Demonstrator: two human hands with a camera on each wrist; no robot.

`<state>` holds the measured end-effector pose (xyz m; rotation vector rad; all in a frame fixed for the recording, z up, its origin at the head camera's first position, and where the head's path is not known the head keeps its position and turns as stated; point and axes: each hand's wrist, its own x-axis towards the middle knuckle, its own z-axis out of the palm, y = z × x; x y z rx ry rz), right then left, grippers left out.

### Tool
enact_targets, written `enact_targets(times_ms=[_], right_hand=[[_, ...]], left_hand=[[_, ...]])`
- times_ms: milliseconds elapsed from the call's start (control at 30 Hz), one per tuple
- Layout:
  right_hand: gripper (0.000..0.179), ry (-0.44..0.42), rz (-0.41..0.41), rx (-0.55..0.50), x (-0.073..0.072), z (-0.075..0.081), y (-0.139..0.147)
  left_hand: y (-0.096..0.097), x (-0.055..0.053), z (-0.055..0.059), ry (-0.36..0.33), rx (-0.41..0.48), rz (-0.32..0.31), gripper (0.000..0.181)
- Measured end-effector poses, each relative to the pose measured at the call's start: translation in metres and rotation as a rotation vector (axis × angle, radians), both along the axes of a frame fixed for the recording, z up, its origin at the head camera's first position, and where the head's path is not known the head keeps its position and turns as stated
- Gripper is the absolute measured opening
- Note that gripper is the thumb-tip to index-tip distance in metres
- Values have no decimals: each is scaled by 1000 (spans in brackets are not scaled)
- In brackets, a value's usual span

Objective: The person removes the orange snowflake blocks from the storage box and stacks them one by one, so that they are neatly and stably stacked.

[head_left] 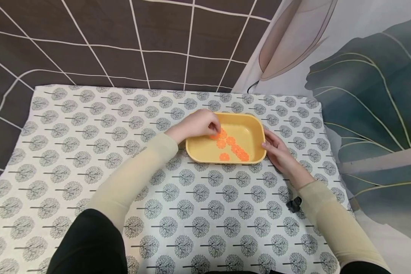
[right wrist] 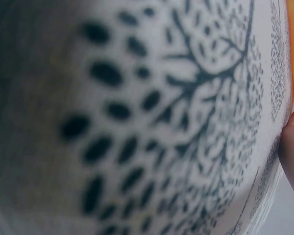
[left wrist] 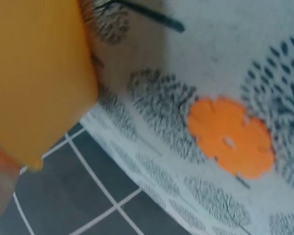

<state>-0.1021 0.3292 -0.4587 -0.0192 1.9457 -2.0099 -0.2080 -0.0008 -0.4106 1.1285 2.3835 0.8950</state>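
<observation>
Yellow rounded-rectangular tray [head_left: 250, 133] holds orange flower-shaped pieces [head_left: 241, 154]; right grip [head_left: 278, 150] pinches its three-o'clock rim; at ten, I cannot tell whether left grip [head_left: 200, 125] pinches anything.

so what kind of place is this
Probably a room in a home, though I can't be sure: a tree-print cloth is spread out flat, a white-gridded dark covering lies beyond it, and what looks like a leaf-patterned curtain hangs on the right.

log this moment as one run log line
left hand: at orange pieces in yellow tray, grip unclear | right hand: holds tray's right end | loose orange piece: on patterned cloth, outside tray
</observation>
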Motion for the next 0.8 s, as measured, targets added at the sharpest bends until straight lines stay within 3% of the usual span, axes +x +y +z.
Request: enact_targets(times_ms=[200, 400, 567, 800], right_hand=[[65, -9, -4, 4, 0, -1, 0], [67, -21, -15, 5, 0, 1, -1], [66, -27, -14, 8, 0, 2, -1], [65, -1, -7, -16, -1, 1, -2]], left_hand=[[-19, 1, 16, -85, 106, 129, 11], [-54, 2, 26, -181, 178, 287, 15], [-88, 5, 22, -213, 201, 365, 15], [-123, 14, 7, -265, 120, 447, 13]])
